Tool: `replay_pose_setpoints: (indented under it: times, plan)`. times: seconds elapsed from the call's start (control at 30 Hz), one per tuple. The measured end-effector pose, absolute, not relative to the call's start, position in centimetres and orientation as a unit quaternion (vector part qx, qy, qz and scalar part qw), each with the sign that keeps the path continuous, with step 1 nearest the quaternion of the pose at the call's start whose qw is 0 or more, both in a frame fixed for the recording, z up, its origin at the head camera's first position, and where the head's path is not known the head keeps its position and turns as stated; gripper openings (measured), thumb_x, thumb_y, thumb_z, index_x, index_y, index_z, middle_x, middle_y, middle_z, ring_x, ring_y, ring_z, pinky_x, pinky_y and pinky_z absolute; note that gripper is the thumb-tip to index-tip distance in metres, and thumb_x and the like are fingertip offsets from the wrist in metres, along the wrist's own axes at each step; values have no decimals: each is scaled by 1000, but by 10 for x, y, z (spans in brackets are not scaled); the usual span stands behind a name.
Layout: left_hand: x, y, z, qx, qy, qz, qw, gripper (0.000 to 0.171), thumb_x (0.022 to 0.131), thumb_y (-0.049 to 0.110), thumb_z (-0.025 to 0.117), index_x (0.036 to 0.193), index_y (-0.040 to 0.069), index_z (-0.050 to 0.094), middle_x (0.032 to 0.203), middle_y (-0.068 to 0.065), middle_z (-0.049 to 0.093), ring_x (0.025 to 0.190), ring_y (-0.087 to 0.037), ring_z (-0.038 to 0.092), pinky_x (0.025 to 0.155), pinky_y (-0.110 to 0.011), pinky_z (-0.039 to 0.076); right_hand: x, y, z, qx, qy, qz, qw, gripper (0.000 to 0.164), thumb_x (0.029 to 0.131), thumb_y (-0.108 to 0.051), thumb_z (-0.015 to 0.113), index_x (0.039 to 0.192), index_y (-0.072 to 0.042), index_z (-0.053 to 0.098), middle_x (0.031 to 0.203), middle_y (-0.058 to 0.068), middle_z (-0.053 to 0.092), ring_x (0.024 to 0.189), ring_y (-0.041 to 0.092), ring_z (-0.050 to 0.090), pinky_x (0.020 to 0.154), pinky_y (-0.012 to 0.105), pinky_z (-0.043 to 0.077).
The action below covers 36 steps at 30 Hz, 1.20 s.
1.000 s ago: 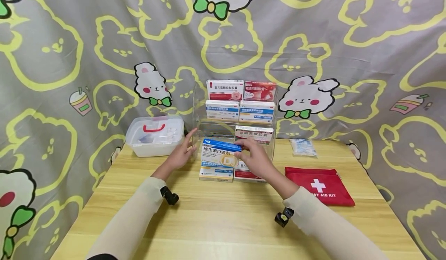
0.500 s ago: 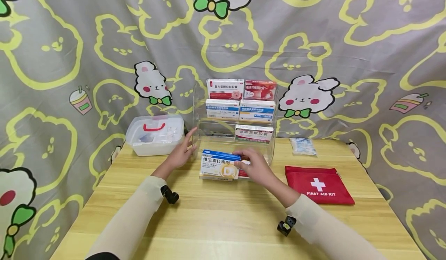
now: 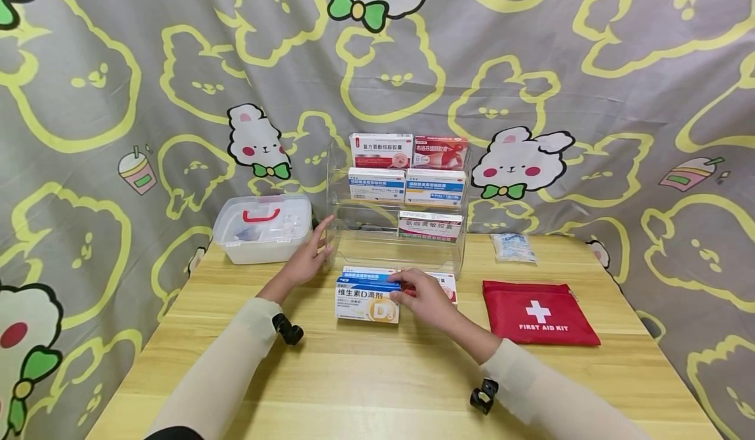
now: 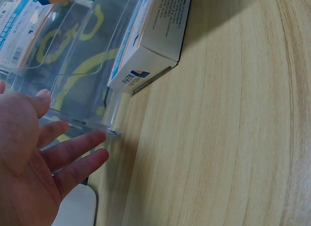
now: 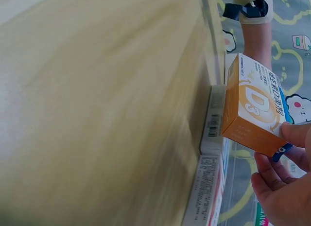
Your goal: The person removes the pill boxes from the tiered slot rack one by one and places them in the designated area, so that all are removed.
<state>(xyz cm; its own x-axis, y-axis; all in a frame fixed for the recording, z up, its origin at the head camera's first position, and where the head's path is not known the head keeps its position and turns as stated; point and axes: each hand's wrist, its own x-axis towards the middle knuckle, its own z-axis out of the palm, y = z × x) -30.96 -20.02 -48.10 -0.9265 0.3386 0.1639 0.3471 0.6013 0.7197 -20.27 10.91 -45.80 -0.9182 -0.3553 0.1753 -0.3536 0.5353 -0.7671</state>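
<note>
My right hand (image 3: 430,299) pinches a blue, white and orange vitamin D drops box (image 3: 362,303) by its upper right corner. In the right wrist view the box (image 5: 255,104) is tilted, thumb on its printed face and fingers behind. It overlaps a blue-and-white medicine box (image 3: 362,271) at the front of the clear tiered rack (image 3: 360,220). Partly behind my right hand is a red-and-white medicine box (image 3: 447,284). My left hand (image 3: 303,263) is at the rack's left side, fingers extended; in the left wrist view these fingers (image 4: 77,150) lie at the clear plastic edge.
The rack's upper tiers hold several medicine boxes (image 3: 377,185). A lidded plastic case (image 3: 262,246) with a red handle stands left, beside my left hand. To the right lie a red first aid pouch (image 3: 539,328) and a small clear packet (image 3: 513,248). A patterned curtain (image 3: 377,53) hangs behind.
My right hand has brought the vitamin D box down and toward me, from in front of the rack's lower tier to before the blue-and-white box. The left hand has stayed in place.
</note>
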Motion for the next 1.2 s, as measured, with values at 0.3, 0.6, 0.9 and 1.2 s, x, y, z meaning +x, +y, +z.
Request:
replay_pose_setpoints:
  times: [0.3,0.6,0.9,1.2]
  plan:
    - [-308,-200,-479,-187,-894,-406,-3,74,110,12,51,166,33,8,157,-31,40,142,-45,45,57,-36,48,-196,106,-471,-210,874,-438,22,25,96,-12,74,121,-11,74,111,1,70,102,16,67,92,36,57]
    - [-308,-200,-480,-185,-892,-412,-6,75,110,13,50,166,37,7,156,-31,42,142,-44,46,57,-36,48,-191,103,-478,-214,881,-422,4,25,97,-13,73,122,-12,74,109,-2,68,97,12,62,89,35,55]
    - [-309,-200,-482,-183,-892,-412,-11,77,110,14,51,164,44,5,158,-28,40,143,-43,45,58,-36,48,-191,101,-485,-232,886,-403,-8,39,90,-22,82,125,-9,72,120,3,68,108,18,63,96,42,53]
    - [-309,-200,-481,-183,-891,-415,-9,77,110,14,52,165,43,6,157,-29,41,143,-44,45,56,-36,47,-189,102,-485,-257,901,-348,-23,44,92,-25,80,131,-9,69,128,6,70,122,27,62,106,47,48]
